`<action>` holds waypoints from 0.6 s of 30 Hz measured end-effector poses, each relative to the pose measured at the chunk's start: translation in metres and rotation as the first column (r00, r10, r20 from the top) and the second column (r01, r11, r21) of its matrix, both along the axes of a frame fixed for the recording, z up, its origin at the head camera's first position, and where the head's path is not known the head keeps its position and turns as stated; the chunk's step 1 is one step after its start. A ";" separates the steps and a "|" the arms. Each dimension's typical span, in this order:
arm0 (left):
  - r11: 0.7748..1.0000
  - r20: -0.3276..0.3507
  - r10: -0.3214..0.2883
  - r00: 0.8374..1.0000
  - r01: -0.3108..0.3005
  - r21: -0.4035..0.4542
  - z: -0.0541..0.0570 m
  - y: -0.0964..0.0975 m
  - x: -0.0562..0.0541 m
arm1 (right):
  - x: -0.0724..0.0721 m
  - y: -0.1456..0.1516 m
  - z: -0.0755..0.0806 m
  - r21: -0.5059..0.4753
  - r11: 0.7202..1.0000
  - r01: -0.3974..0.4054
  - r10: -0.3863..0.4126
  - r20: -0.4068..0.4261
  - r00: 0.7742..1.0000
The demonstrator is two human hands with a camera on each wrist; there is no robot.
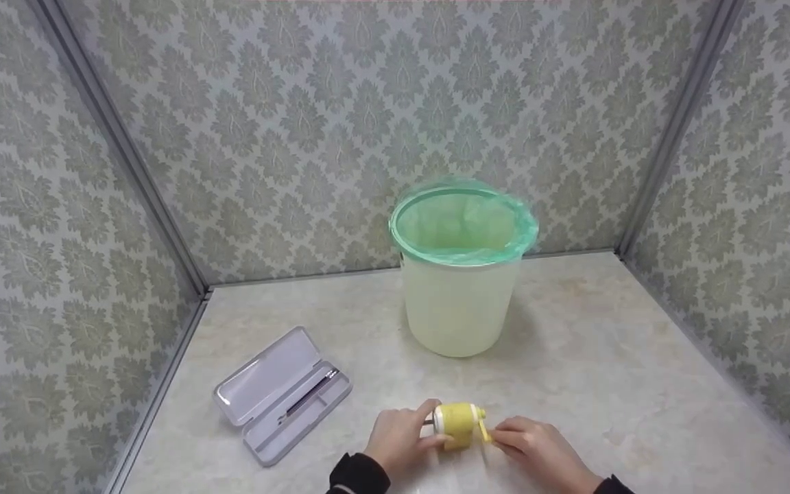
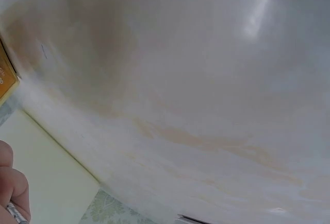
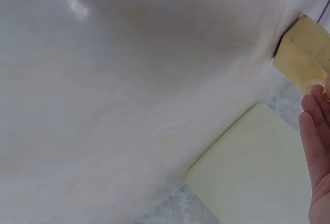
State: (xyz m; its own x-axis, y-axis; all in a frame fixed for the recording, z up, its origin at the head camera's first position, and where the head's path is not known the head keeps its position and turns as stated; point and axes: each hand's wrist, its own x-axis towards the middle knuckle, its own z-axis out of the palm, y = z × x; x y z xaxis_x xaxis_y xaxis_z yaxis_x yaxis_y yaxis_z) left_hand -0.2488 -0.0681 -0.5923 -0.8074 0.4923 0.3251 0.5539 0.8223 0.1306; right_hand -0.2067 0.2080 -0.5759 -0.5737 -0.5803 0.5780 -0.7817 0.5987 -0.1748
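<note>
A yellow crank pencil sharpener (image 1: 457, 420) with a white front ring lies near the front of the table, between the two hands. My left hand (image 1: 398, 433) is at its white end, holding a pencil (image 1: 428, 422) that points into the sharpener; the thumb reaches the sharpener's lower side. Fingers curl about the pencil's silvery end (image 2: 17, 213) in the left wrist view. On the other side, my right hand (image 1: 535, 444) pinches the yellow crank handle (image 1: 484, 432). The right wrist view shows its fingertips at the crank, beside the sharpener's yellow body (image 3: 301, 51).
An open grey pencil case (image 1: 268, 384) lies to the left, holding a dark pencil (image 1: 309, 394). Behind the sharpener stands a pale bin (image 1: 460, 309) with a green liner (image 1: 460, 257) over its rim. Patterned wall panels (image 1: 367, 137) enclose the table at the back and both sides.
</note>
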 end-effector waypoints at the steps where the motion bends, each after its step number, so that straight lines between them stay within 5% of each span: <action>1: 1.000 0.003 0.002 1.000 -0.002 0.002 0.000 0.000 0.000 | -0.001 -0.001 0.003 -0.007 1.000 0.007 -0.007 -0.002 1.000; 10: 1.000 0.009 -0.011 1.000 0.011 0.015 0.001 -0.001 0.000 | -0.006 -0.003 0.012 -0.014 1.000 0.019 -0.021 -0.089 0.996; 18: 1.000 0.018 -0.016 1.000 0.016 0.019 0.002 0.000 -0.001 | -0.011 -0.002 0.018 -0.042 0.998 0.042 -0.045 -0.087 0.995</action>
State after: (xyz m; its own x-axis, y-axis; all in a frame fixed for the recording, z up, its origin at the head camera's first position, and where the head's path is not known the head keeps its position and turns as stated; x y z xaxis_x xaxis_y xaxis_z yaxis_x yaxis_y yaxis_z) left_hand -0.2502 -0.0682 -0.5903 -0.8053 0.4991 0.3200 0.5643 0.8107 0.1556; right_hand -0.2181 0.2060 -0.5581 -0.5441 -0.5317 0.6491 -0.7685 0.6263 -0.1312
